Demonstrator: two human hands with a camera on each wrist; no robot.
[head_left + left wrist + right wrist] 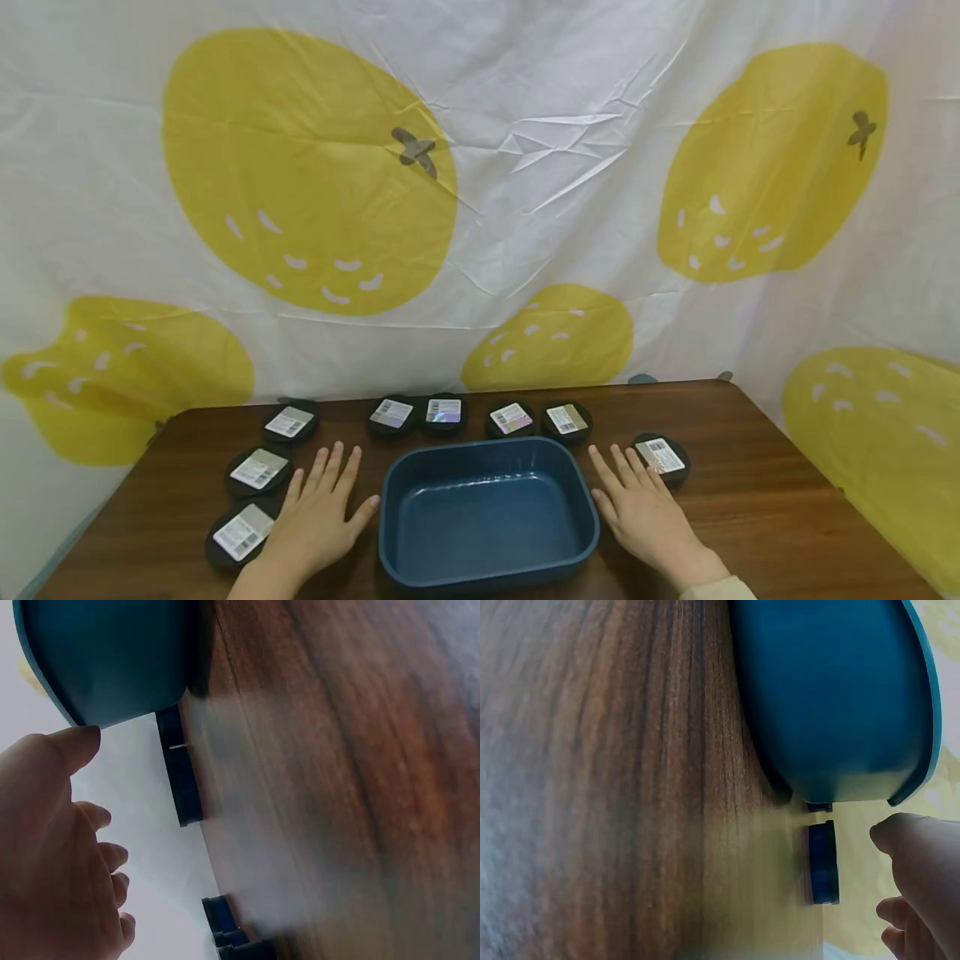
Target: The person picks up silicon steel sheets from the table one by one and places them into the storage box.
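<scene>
Left hand and right hand, fingers spread, flank the blue rectangular tub; pressing evenly inward should steady it.

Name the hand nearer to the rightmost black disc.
Right. The right hand is just in front of the black disc, partly overlapping it in the head view; the left hand is on the blue tray's opposite side, much farther away.
</scene>
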